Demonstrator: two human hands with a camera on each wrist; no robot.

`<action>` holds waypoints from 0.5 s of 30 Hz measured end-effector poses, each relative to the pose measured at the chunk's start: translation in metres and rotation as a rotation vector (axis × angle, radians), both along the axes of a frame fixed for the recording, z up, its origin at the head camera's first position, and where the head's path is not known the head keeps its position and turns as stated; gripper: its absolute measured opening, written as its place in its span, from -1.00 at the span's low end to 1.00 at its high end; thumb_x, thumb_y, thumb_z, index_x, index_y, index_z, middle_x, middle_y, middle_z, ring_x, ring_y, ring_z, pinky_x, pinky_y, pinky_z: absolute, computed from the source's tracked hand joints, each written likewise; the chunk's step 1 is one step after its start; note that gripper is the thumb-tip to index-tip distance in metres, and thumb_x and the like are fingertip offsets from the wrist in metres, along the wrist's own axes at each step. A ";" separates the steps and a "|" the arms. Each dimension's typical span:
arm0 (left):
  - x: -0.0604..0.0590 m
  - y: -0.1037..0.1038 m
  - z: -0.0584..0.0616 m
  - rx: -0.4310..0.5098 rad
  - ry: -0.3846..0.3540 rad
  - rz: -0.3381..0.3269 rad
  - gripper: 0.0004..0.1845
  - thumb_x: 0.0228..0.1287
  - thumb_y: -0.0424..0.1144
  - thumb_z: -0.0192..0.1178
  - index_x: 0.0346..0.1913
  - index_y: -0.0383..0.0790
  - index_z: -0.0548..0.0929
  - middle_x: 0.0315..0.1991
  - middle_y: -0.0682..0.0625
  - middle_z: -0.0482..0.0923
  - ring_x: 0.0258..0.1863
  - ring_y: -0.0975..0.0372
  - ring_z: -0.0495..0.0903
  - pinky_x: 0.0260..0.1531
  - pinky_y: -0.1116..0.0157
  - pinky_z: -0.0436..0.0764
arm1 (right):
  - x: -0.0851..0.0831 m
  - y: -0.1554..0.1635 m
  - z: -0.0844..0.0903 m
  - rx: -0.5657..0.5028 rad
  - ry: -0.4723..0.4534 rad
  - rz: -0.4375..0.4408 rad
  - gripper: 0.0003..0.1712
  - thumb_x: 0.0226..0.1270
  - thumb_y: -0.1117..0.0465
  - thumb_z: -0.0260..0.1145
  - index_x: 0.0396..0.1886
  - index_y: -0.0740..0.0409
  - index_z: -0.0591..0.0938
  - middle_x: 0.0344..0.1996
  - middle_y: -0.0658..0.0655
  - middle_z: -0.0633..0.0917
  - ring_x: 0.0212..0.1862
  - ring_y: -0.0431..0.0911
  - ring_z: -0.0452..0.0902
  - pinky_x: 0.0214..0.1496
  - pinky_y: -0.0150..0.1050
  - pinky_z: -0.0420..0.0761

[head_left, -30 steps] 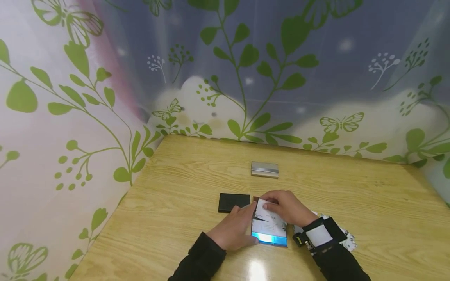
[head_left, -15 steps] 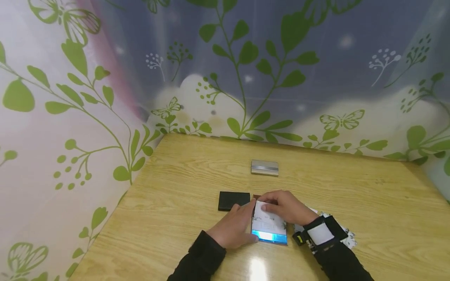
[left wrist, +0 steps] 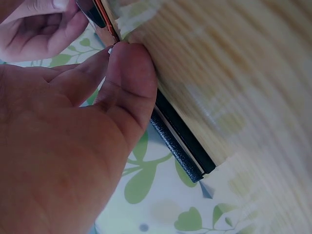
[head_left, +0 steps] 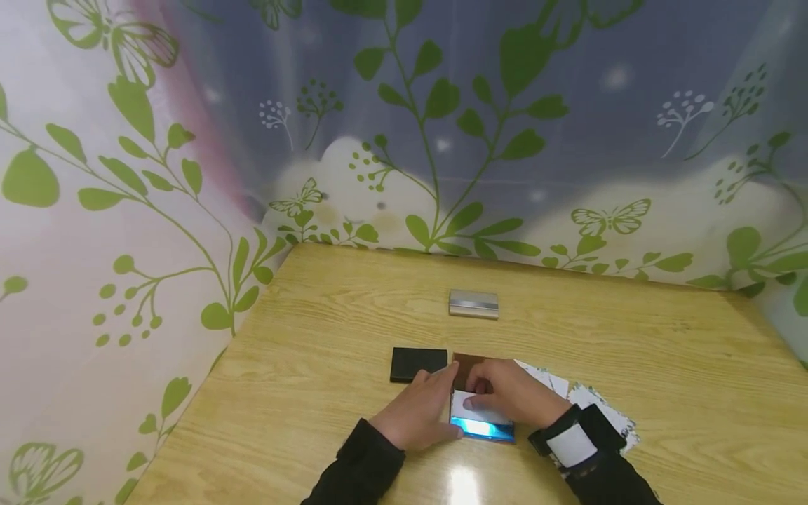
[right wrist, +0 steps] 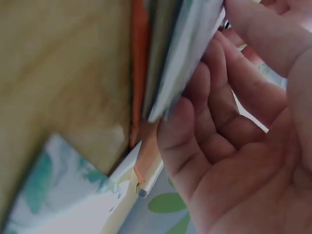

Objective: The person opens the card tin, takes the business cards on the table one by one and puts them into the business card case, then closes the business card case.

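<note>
Underfoot of everything lies a pale wooden table (head_left: 631, 351), filling the lower half of the head view and hemmed by leaf-printed curtain walls (head_left: 126, 210) at left and top. Near the lower centre, the left hand (head_left: 419, 410) presses its thumb against the side of a glossy white-and-blue card stack (head_left: 480, 421), while the right hand (head_left: 511, 393) curls its fingers over the stack's top. A flat black case (head_left: 416, 363) sits just left; a silver metal box (head_left: 474, 304) lies well apart above. Bare wood stretches toward the right edge.
</note>
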State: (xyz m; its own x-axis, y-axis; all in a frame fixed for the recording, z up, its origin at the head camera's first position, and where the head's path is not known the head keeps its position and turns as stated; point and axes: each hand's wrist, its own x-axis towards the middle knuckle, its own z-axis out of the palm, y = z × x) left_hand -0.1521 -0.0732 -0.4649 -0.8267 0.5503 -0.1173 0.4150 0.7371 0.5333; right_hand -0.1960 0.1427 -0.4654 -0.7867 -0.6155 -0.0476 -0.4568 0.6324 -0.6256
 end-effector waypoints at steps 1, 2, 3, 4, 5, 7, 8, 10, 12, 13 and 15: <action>0.000 0.000 0.000 0.002 0.001 0.001 0.01 0.33 -0.03 0.44 0.64 -0.29 0.08 0.59 -0.06 0.21 0.35 0.11 0.32 0.34 0.21 0.40 | 0.001 0.000 0.000 -0.005 -0.002 0.005 -0.89 0.34 0.16 0.50 -0.31 0.05 0.73 -0.45 -0.17 0.65 -0.39 -0.31 0.52 -0.32 -0.32 0.57; 0.000 0.000 0.000 0.008 -0.001 0.002 0.01 0.33 -0.04 0.44 0.64 -0.29 0.08 0.59 -0.06 0.21 0.36 0.10 0.31 0.35 0.20 0.40 | 0.002 0.000 0.000 -0.011 -0.001 0.012 -0.89 0.35 0.16 0.50 -0.30 0.06 0.72 -0.45 -0.17 0.65 -0.39 -0.32 0.53 -0.32 -0.32 0.58; -0.001 0.000 -0.001 0.015 -0.006 0.005 0.00 0.33 -0.05 0.44 0.64 -0.29 0.09 0.60 -0.06 0.20 0.37 0.10 0.31 0.36 0.18 0.39 | 0.003 0.001 0.001 -0.019 -0.001 0.020 -0.89 0.36 0.15 0.49 -0.29 0.06 0.73 -0.44 -0.17 0.66 -0.38 -0.32 0.55 -0.31 -0.32 0.59; -0.001 0.000 -0.001 0.022 -0.015 0.008 0.00 0.33 -0.05 0.44 0.64 -0.28 0.09 0.60 -0.06 0.20 0.39 0.10 0.30 0.37 0.17 0.39 | 0.004 0.001 0.002 -0.023 -0.002 0.027 -0.89 0.37 0.14 0.48 -0.28 0.06 0.73 -0.43 -0.18 0.66 -0.37 -0.32 0.55 -0.30 -0.31 0.59; -0.001 0.000 -0.002 0.030 -0.024 0.012 0.00 0.33 -0.06 0.44 0.65 -0.27 0.09 0.60 -0.06 0.19 0.39 0.09 0.29 0.38 0.16 0.38 | 0.005 0.002 0.002 -0.026 -0.002 0.033 -0.88 0.39 0.12 0.46 -0.27 0.06 0.73 -0.42 -0.17 0.67 -0.37 -0.32 0.55 -0.30 -0.31 0.60; -0.001 0.000 -0.003 0.042 -0.042 0.021 0.00 0.33 -0.07 0.44 0.65 -0.25 0.09 0.61 -0.05 0.18 0.39 0.09 0.29 0.38 0.15 0.38 | 0.007 0.004 0.005 -0.029 -0.009 0.034 -0.84 0.42 0.08 0.43 -0.21 0.07 0.74 -0.40 -0.18 0.67 -0.34 -0.31 0.56 -0.27 -0.30 0.60; -0.002 0.000 -0.003 0.046 -0.051 0.025 0.00 0.33 -0.07 0.44 0.65 -0.24 0.09 0.61 -0.04 0.18 0.39 0.09 0.29 0.38 0.14 0.38 | 0.008 0.006 0.006 -0.032 -0.013 0.029 -0.81 0.45 0.06 0.41 -0.17 0.08 0.74 -0.37 -0.17 0.67 -0.32 -0.31 0.56 -0.26 -0.30 0.60; -0.002 0.000 -0.004 0.049 -0.061 0.031 0.00 0.33 -0.07 0.44 0.65 -0.23 0.09 0.61 -0.04 0.18 0.39 0.09 0.29 0.38 0.13 0.38 | 0.009 0.011 0.010 -0.016 -0.014 -0.010 -0.76 0.50 0.04 0.35 -0.09 0.10 0.73 -0.33 -0.16 0.67 -0.29 -0.28 0.56 -0.25 -0.28 0.60; -0.001 0.001 -0.004 0.046 -0.060 0.034 0.00 0.32 -0.07 0.44 0.65 -0.24 0.10 0.61 -0.04 0.18 0.41 0.07 0.28 0.38 0.11 0.38 | 0.010 0.018 0.014 0.026 0.020 -0.081 -0.74 0.53 0.04 0.31 -0.03 0.13 0.72 -0.28 -0.12 0.68 -0.22 -0.23 0.59 -0.19 -0.22 0.62; -0.001 0.001 -0.004 0.046 -0.063 0.037 0.00 0.32 -0.07 0.44 0.65 -0.24 0.10 0.61 -0.04 0.18 0.43 0.06 0.28 0.39 0.10 0.38 | 0.009 0.023 0.016 0.053 0.044 -0.120 -0.72 0.55 0.06 0.30 -0.01 0.17 0.71 -0.23 -0.06 0.70 -0.17 -0.17 0.62 -0.15 -0.16 0.64; 0.000 0.001 -0.004 0.046 -0.066 0.041 -0.01 0.32 -0.08 0.44 0.65 -0.24 0.10 0.61 -0.03 0.18 0.45 0.04 0.26 0.40 0.09 0.36 | 0.009 0.034 0.020 0.126 0.089 -0.206 -0.68 0.55 0.09 0.29 0.04 0.25 0.70 -0.14 0.08 0.72 -0.07 0.00 0.64 -0.04 -0.01 0.65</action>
